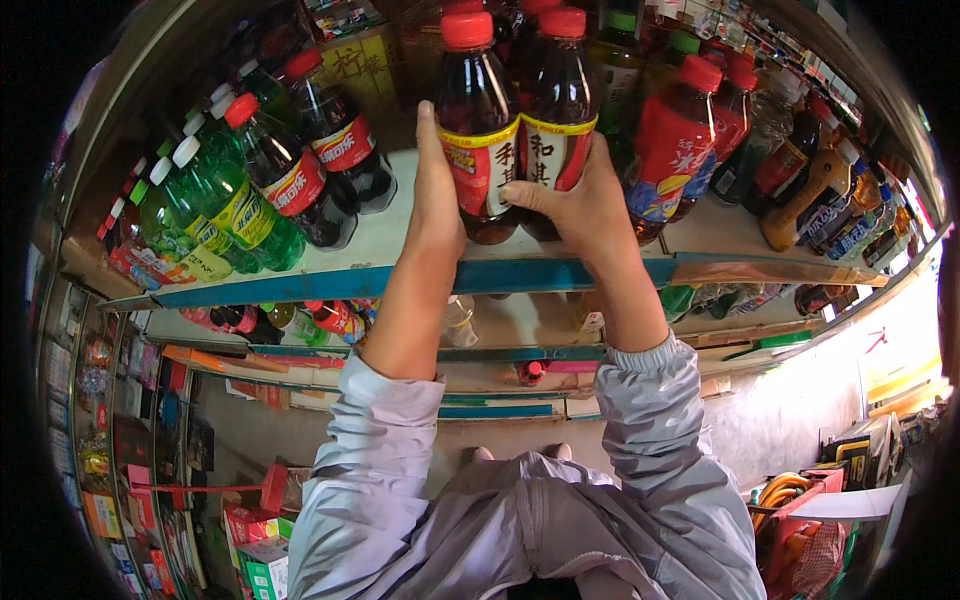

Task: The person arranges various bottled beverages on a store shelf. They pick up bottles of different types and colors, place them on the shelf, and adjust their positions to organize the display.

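Two bottles of dark tea with red caps stand close together at the front of a shelf, the left bottle touching the right bottle. My left hand is stretched flat, seen edge-on along the outer side of the left bottle. Around the right bottle curls my right hand, its thumb lying across the front and reaching the left bottle's label; its other fingers are mostly hidden behind the bottle. More red-capped bottles show partly behind this pair.
Cola bottles and green soda bottles stand to the left. Red-labelled drink bottles are close on the right. A blue shelf edge runs below my hands, above a lower shelf. Cartons sit at lower left.
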The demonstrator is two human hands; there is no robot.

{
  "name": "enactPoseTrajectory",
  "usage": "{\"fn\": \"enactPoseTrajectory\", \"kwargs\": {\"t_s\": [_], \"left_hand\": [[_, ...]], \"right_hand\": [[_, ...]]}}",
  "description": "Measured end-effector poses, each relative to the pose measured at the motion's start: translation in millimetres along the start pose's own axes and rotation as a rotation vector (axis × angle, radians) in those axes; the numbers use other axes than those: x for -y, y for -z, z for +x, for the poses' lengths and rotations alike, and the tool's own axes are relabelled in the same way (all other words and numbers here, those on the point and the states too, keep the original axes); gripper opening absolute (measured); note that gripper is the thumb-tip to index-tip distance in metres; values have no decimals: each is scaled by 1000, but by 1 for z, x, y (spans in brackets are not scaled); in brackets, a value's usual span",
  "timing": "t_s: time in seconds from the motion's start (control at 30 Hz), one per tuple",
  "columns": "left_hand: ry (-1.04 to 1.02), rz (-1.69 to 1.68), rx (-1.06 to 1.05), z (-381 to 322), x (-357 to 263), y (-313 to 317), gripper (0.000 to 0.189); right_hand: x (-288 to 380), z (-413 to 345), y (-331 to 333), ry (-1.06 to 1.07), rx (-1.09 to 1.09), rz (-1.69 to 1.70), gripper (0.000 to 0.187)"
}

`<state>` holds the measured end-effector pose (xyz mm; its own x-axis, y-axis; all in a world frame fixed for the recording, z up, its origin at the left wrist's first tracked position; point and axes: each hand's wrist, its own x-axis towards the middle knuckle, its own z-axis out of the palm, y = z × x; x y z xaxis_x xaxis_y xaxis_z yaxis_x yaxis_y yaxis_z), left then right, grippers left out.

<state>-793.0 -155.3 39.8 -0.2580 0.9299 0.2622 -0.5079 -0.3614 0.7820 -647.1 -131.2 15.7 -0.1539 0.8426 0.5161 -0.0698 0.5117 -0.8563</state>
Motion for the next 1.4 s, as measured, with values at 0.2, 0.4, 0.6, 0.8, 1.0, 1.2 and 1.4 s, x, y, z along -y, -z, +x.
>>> {"fn": "enactPoseTrajectory", "kwargs": {"t_s": [0.2,0.4,0.6,0.8,1.0,1.2,1.4], "left_hand": [[29,5,22,10,5,-3,59],[24,76,-23,15,13,1,64],[-115,244,-49,-1,15,11,64],[-744,804,-155,-64,26,38,63],[-900,1161,-119,-129,32,79,61],[-757,1190,-124,-143,19,88,57],[-738,1281,-89,-145,0,86,71]], "right_hand": [[-4,5,3,34,45,136,88],[-9,-2,6,44,33,108,103],[5,-16,12,72,20,-222,103],[10,-76,12,412,-148,-492,71],[-52,-153,-6,344,123,-540,45],[-192,-117,-54,-22,66,-556,30],[-291,-108,-83,-187,71,-751,34]]}}
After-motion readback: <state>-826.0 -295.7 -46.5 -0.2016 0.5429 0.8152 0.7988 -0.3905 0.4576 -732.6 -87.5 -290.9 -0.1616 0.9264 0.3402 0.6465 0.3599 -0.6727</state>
